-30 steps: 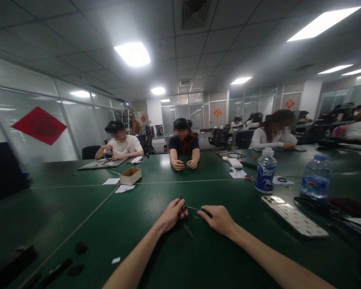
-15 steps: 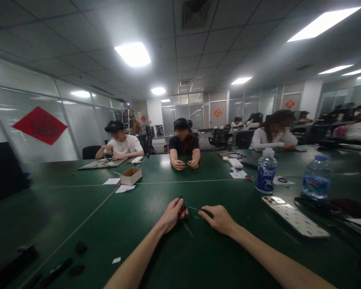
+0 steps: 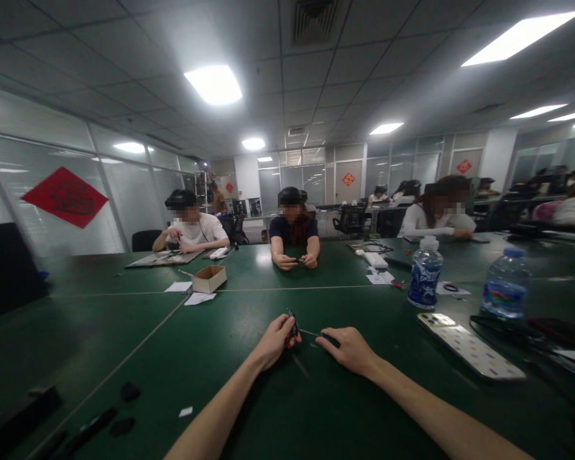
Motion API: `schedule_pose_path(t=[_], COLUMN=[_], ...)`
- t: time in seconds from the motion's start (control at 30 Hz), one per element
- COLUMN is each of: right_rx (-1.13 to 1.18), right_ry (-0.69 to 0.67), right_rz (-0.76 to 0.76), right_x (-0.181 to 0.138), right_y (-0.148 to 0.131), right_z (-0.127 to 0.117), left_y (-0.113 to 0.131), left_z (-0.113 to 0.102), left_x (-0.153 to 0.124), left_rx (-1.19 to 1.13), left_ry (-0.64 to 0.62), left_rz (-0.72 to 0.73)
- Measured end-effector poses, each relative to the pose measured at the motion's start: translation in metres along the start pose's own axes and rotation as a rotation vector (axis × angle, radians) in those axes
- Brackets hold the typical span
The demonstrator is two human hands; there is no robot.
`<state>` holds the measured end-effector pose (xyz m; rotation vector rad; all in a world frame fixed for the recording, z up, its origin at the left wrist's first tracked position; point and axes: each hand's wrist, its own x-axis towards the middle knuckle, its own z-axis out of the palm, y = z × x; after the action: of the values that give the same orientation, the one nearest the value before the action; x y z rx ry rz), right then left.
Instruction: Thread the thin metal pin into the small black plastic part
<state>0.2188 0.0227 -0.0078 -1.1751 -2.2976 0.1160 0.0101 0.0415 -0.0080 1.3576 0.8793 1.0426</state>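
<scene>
My left hand rests on the green table with its fingers pinched round a small black part that sticks up above the thumb. My right hand lies just to the right, fingers closed on the dark handle of a thin screwdriver. The tool's fine metal shaft runs left to the black part. What kind of part it is stays too small to tell.
A phone in a patterned case, two water bottles and black cables lie to the right. A small cardboard box with paper slips sits ahead left. Dark bits lie near left. Other people sit across the table.
Both hands stay in place with the same grips; only the view has shifted very slightly.
</scene>
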Motion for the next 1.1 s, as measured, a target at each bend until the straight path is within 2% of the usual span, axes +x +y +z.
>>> schedule_pose_path(t=[0.43, 0.9, 0.97, 1.1], right_rx=[-0.099, -0.116, -0.091, 0.040], right_ry=[-0.024, -0.020, -0.013, 0.028], right_rz=[0.023, 0.054, 0.104, 0.314], right_x=[0.001, 0.000, 0.001, 0.005], right_y=[-0.004, -0.008, -0.005, 0.003], right_z=[-0.002, -0.003, -0.003, -0.003], left_y=[-0.005, -0.007, -0.006, -0.004], left_z=[-0.003, -0.004, -0.004, -0.004], left_x=[0.004, 0.006, 0.004, 0.000], left_rx=[0.066, 0.013, 0.017, 0.047], left_ry=[0.002, -0.002, -0.009, -0.066], left_rz=[0.054, 0.015, 0.005, -0.004])
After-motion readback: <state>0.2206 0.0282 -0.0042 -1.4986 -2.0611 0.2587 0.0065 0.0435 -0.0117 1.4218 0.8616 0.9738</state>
